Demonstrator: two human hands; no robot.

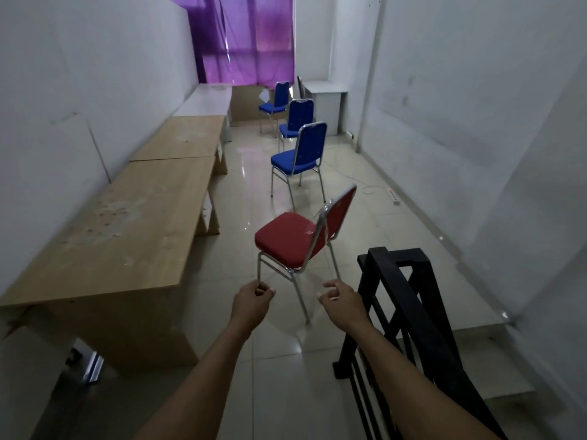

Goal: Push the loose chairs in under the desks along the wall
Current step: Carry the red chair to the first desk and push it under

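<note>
A red chair (282,239) with a chrome frame stands loose in the aisle, its seat facing the desks on the left. Beyond it three blue chairs stand in a row: the nearest blue chair (297,158), the middle blue chair (298,117) and the far blue chair (276,101). Along the left wall run a near wooden desk (120,236), a second wooden desk (187,138) and a white desk (209,100). My left hand (254,298) and my right hand (338,301) reach forward, short of the red chair, with fingers curled and nothing in them.
A black stair railing (409,300) rises close on my right, with steps (476,344) beside it. A power strip (394,196) and its cable lie on the tiled floor by the right wall. A white cabinet (327,103) stands at the back under a purple curtain (251,36).
</note>
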